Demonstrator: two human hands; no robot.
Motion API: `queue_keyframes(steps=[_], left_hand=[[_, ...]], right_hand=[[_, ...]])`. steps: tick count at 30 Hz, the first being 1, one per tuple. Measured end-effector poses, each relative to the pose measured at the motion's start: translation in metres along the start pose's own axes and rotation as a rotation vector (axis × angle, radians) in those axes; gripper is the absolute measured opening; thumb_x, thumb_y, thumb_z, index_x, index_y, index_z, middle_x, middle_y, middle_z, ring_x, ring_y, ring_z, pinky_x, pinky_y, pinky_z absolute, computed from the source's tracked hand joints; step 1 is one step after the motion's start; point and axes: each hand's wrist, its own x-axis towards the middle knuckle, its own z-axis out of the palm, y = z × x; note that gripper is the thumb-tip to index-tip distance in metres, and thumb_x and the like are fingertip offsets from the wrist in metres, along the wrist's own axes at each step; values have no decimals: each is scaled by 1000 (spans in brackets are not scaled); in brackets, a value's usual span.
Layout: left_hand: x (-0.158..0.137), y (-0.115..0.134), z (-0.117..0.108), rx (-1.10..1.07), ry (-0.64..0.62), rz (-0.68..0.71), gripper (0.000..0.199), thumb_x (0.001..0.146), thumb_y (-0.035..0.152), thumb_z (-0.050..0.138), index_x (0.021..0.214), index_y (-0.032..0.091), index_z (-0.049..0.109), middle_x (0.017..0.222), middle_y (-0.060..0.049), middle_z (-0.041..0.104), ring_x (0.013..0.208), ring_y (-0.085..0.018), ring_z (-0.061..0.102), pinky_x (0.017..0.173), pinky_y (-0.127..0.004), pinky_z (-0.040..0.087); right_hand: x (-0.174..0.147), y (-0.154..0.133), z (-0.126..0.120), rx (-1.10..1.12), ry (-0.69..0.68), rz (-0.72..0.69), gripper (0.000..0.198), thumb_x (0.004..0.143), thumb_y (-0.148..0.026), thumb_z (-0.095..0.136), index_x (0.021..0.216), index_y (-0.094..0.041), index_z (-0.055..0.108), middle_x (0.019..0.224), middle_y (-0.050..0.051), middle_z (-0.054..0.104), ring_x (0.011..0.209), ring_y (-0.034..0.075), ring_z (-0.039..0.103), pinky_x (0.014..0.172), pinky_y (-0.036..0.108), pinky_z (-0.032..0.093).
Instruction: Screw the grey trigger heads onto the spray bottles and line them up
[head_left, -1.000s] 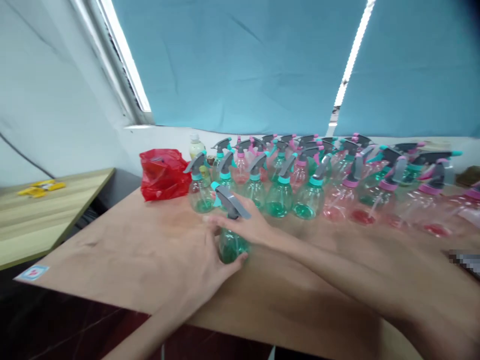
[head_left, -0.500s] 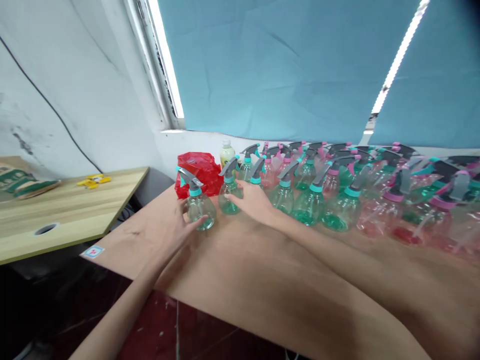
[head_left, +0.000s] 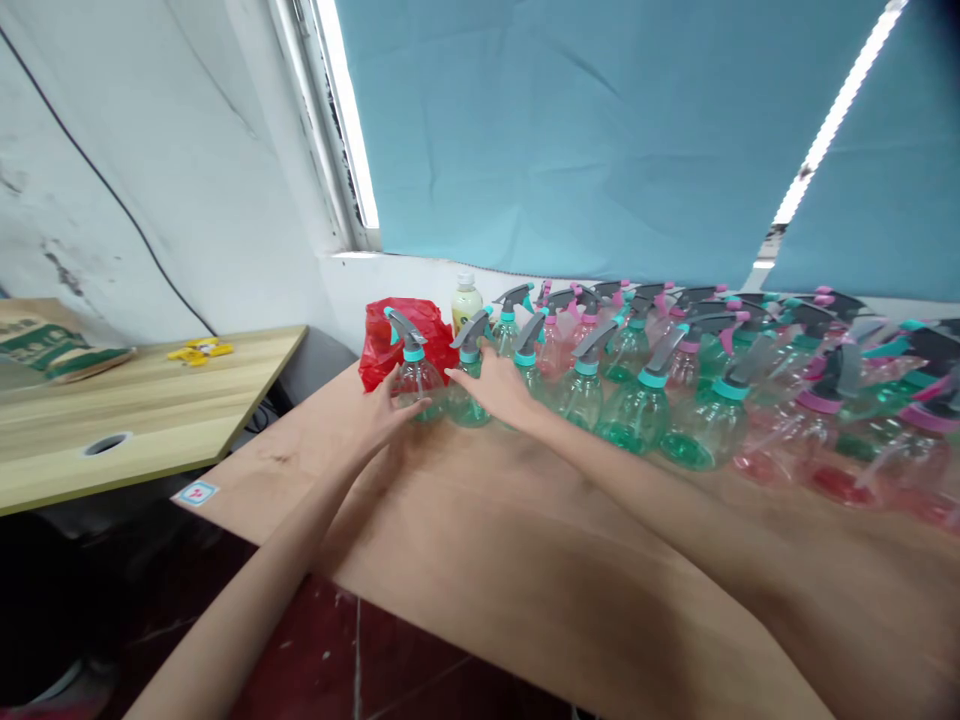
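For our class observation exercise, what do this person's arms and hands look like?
The left hand and right hand are ungloved. The left forearm and right forearm are slender, with no sleeve, watch, bracelet or marking showing. The picture is too blurred to rule out rings.

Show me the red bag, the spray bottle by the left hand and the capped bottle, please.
Red bag (head_left: 375, 345), head view, left side.
Spray bottle (head_left: 421, 380), head view, body.
Capped bottle (head_left: 466, 301), head view, upper body.

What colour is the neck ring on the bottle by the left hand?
The neck ring is turquoise, in the head view.
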Motion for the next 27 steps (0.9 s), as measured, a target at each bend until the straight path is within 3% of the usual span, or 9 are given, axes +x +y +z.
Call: queue_keyframes(steps=[5, 12, 15, 18, 22, 24, 27], left_hand=[[2, -3, 1, -10, -13, -8, 88, 74, 51, 71, 143, 11, 33, 129, -17, 59, 118, -31, 57, 93, -39, 46], [2, 3, 1, -10, -17, -3, 77, 77, 49, 69, 140, 17, 37, 128, -13, 61, 116, -32, 58, 97, -43, 42], [-6, 3, 2, -11, 27, 10, 84, 74, 49, 72, 142, 16, 35, 130, -14, 58, 123, -35, 51, 101, -46, 39], [-28, 7, 0, -29, 107, 40, 84, 76, 51, 69, 143, 17, 32, 140, -16, 46, 134, -35, 38, 106, -48, 32], [-66, 23, 0, -83, 119, 104, 75, 80, 54, 63, 141, 22, 35, 142, -14, 42, 131, -32, 42, 106, -48, 35], [-83, 34, 7, -121, 59, 148, 74, 79, 54, 63, 139, 20, 37, 139, -14, 46, 131, -30, 43, 105, -46, 37], [-104, 55, 22, -167, -80, 198, 82, 71, 54, 71, 138, 20, 39, 135, -14, 53, 124, -32, 51, 97, -47, 46]], right_hand=[[7, 4, 11, 0, 29, 10, 65, 88, -44, 56, 135, -2, 39, 124, 26, 59, 116, 33, 58, 91, 39, 46], [8, 0, 1, -61, -41, 3, 62, 83, -43, 65, 126, -3, 47, 118, 26, 62, 113, 35, 59, 87, 42, 48], [2, -3, -4, -96, -75, 1, 60, 83, -46, 63, 125, -5, 47, 119, 26, 62, 111, 38, 60, 86, 46, 48], [-8, -4, -11, -103, -125, -39, 57, 84, -48, 62, 121, -6, 50, 118, 27, 61, 109, 39, 61, 85, 47, 48], [-30, -1, -31, -36, -271, -153, 52, 83, -44, 64, 118, -9, 51, 109, 20, 66, 76, 25, 70, 74, 38, 52], [-44, 3, -45, 38, -366, -218, 52, 82, -43, 65, 122, -14, 50, 112, 15, 66, 56, 14, 66, 61, 30, 53], [-66, 13, -69, 205, -519, -288, 58, 80, -45, 65, 128, -17, 48, 117, 12, 64, 51, 11, 62, 47, 26, 49]])
